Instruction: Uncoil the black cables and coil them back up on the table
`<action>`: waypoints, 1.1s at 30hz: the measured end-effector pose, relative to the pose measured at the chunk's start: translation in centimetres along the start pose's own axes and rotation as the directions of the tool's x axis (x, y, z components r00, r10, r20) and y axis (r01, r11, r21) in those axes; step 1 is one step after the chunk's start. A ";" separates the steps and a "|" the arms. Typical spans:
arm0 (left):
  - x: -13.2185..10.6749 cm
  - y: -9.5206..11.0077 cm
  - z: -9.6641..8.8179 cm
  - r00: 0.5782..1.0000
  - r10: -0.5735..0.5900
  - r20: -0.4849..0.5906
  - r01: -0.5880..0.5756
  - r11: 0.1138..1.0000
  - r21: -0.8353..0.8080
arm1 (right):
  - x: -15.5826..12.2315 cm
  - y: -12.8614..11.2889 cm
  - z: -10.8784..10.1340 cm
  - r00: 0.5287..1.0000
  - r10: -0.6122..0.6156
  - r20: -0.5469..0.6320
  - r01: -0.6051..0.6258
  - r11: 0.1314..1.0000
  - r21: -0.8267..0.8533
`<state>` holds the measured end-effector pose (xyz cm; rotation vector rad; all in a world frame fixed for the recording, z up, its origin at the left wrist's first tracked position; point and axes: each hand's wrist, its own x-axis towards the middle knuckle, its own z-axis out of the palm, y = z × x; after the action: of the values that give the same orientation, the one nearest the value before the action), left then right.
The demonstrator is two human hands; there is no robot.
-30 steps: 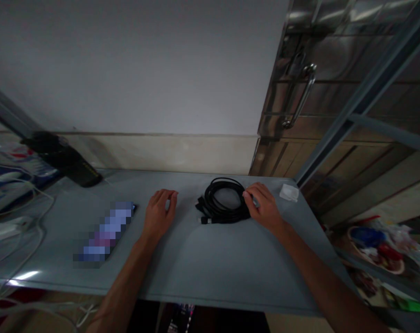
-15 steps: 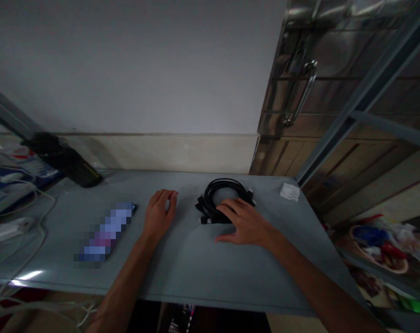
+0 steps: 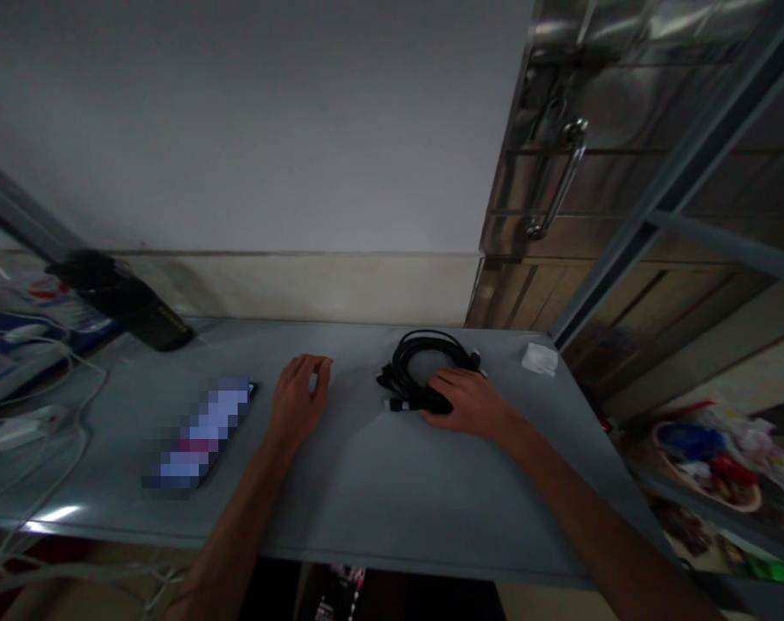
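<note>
Right grip (image 3: 466,404) was closed on the near right part of a coil of black cable (image 3: 401,364), fingers over the strands and thumb toward the near side. The coil sat on the grey counter (image 3: 366,500), right of the middle and toward the back edge; whether the grasped part was slightly raised could not be told. Its loops showed beyond the knuckles, a connector (image 3: 403,404) pointed left just beside the fingers, and more ends poked out at the right.

Well apart from the coil, the left grip (image 3: 297,397) was empty, its fingers loosely curled with a gap inside the thumb. To its left a phone (image 3: 203,431) lay slantwise, its screen blurred out. Farther left were a white adapter (image 3: 26,429) and pale cords (image 3: 81,435), with a black bottle (image 3: 136,304) behind them, near the wall (image 3: 268,129).

At the counter's back right corner lay a small white crumpled piece (image 3: 539,359), near a grey post (image 3: 628,237). Beyond stood a metal door with a handle (image 3: 566,181).
</note>
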<state>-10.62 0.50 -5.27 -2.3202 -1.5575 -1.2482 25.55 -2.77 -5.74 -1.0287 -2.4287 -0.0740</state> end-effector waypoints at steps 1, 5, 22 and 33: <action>0.0 0.0 0.0 1.000 -0.003 -0.001 0.003 1.000 -0.001 | 0.0 0.2 -0.1 0.999 0.026 0.019 -0.026 1.000 -0.004; 0.0 -0.1 0.0 1.000 -0.005 0.002 0.005 1.000 -0.005 | -0.1 0.5 -0.8 0.990 0.120 0.077 -0.117 0.992 -0.043; 0.0 -0.3 0.0 0.999 -0.037 0.000 0.037 0.999 -0.039 | 3.0 -0.2 -4.8 0.887 0.319 0.333 -0.354 0.934 0.049; 0.0 -0.5 -0.1 0.999 -0.034 0.003 0.034 0.998 -0.051 | 13.5 -2.4 -9.3 0.527 0.366 0.767 -0.285 0.926 -0.247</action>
<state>-11.06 0.65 -5.36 -2.3359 -1.5905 -1.3081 19.89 2.26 9.03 -1.8716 -2.9475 0.5474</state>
